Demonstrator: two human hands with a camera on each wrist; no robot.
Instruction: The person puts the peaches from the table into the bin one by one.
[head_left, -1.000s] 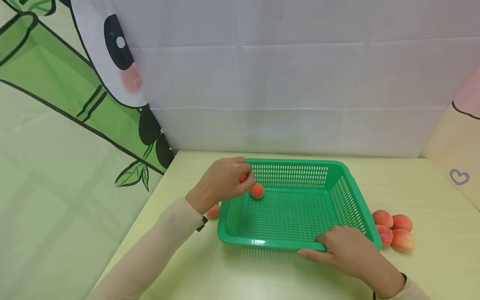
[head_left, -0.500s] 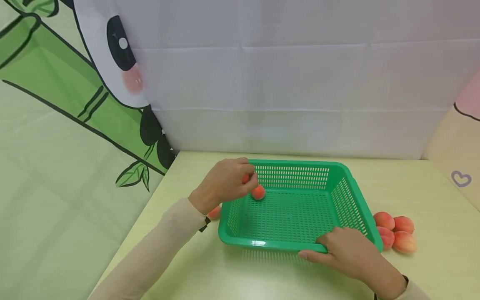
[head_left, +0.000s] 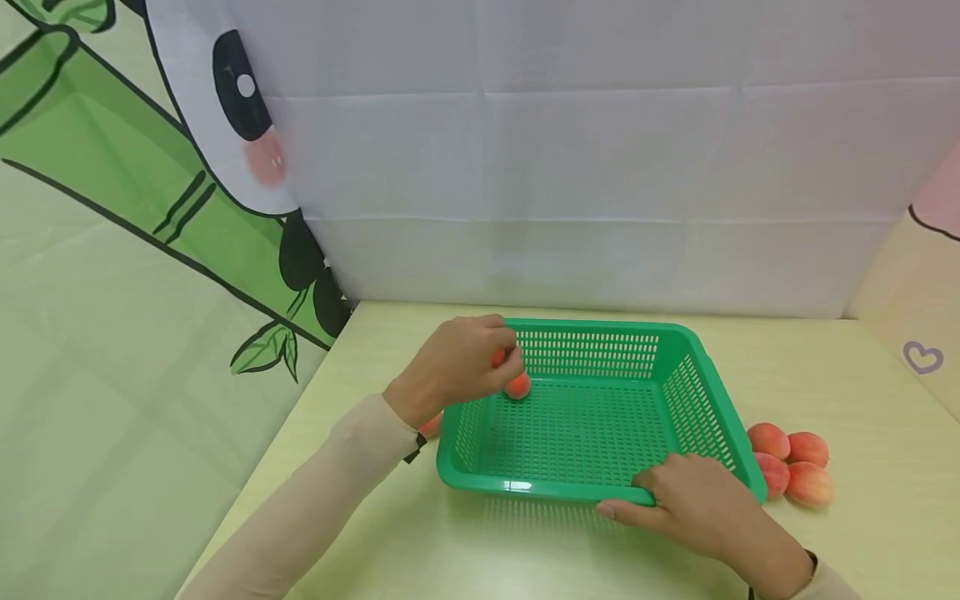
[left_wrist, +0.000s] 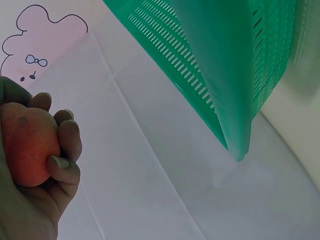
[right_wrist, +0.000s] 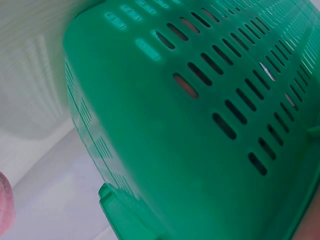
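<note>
Peach (left_wrist: pixel 30 142) | left fingers (left_wrist: pixel 70 141) curled round it | right fingers (head_left: pixel 628 512) grip basket (head_left: pixel 517 487) | yellow table (head_left: pixel 870 417) | white backdrop (head_left: pixel 600 158)

Head camera high, facing forward and down; wrist cameras close; all share basket (head_left: pixel 540 490).

Pale yellow table (head_left: pixel 847 375). White cloth backdrop (head_left: pixel 585 167) behind it, creased along folds. Left side: printed panda face (head_left: pixel 228 165), 1 black eye (head_left: pixel 243 118), 1 pink cheek (head_left: pixel 266 162), slanted green bamboo stalk (head_left: pixel 150 175). Right side: 1 purple heart outline (head_left: pixel 922 357). Left wrist view: pink cartoon character (left_wrist: pixel 50 35) with bow (left_wrist: pixel 36 61).
</note>
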